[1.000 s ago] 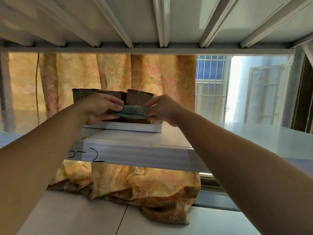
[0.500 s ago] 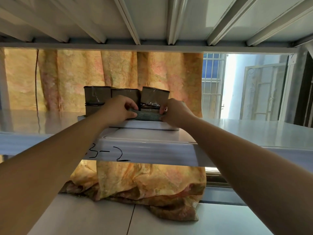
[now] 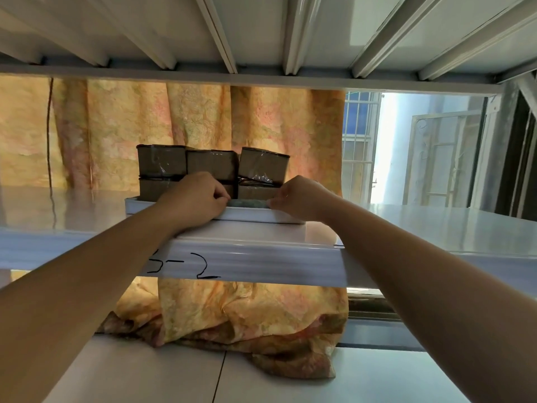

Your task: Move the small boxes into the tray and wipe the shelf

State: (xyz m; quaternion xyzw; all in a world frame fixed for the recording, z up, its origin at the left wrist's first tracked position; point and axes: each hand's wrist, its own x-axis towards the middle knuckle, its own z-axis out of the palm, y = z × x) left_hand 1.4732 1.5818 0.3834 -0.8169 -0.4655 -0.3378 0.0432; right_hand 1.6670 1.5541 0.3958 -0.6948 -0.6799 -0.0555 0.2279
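A white tray (image 3: pixel 255 214) sits on the white metal shelf (image 3: pixel 421 228), holding several small brown boxes (image 3: pixel 209 164) wrapped in clear tape and stacked two high. A grey-green folded cloth (image 3: pixel 249 204) lies along the tray's front rim. My left hand (image 3: pixel 194 199) pinches the cloth's left end and my right hand (image 3: pixel 299 199) pinches its right end. Most of the cloth is hidden behind the rim and my fingers.
The shelf's front beam (image 3: pixel 261 263) carries a black handwritten mark. An orange patterned curtain (image 3: pixel 203 126) hangs behind the shelf and bunches on the lower shelf (image 3: pixel 290 379). The ribbed upper shelf (image 3: pixel 261 30) is close overhead. A barred window (image 3: pixel 360 146) is at the right.
Both hands have lowered the cloth from in front of the boxes down to the tray's front rim. The view has shifted, showing more of the boxes.
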